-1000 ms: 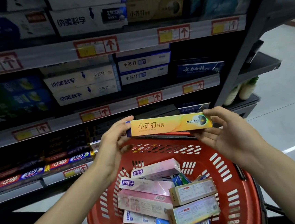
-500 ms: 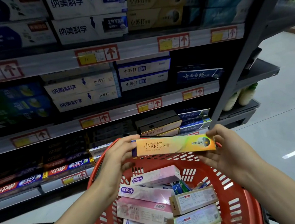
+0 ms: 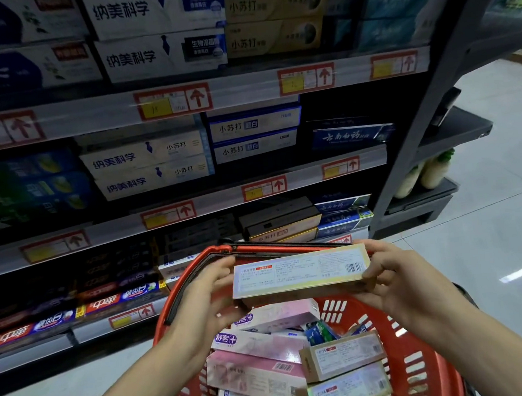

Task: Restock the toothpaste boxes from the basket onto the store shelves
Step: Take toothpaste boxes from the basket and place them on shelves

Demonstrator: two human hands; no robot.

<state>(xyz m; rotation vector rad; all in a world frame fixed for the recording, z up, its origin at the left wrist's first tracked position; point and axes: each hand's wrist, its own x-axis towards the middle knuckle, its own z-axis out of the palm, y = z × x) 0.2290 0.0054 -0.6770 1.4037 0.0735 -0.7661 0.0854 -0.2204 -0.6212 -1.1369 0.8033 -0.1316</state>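
Observation:
A long toothpaste box (image 3: 301, 271) is held level above the red basket (image 3: 425, 363), its pale printed back with a barcode facing me. My left hand (image 3: 206, 292) grips its left end and my right hand (image 3: 392, 276) grips its right end. Inside the basket lie several more boxes: pink ones (image 3: 260, 346) on the left and tan ones (image 3: 346, 353) on the right. The store shelves (image 3: 243, 87) stand behind, holding rows of toothpaste boxes; yellow boxes of the same brand (image 3: 275, 19) sit on the top shelf.
Red price tags (image 3: 172, 103) line each shelf edge. A dark shelf upright (image 3: 422, 139) stands at the right, with pale bottles (image 3: 421, 174) on a low side shelf beyond it. Light tiled floor (image 3: 494, 240) stretches to the right.
The box has been turned over: its yellow front faced me earlier, its printed back faces me now. Both hands have dropped lower towards the basket, and the view has tilted down.

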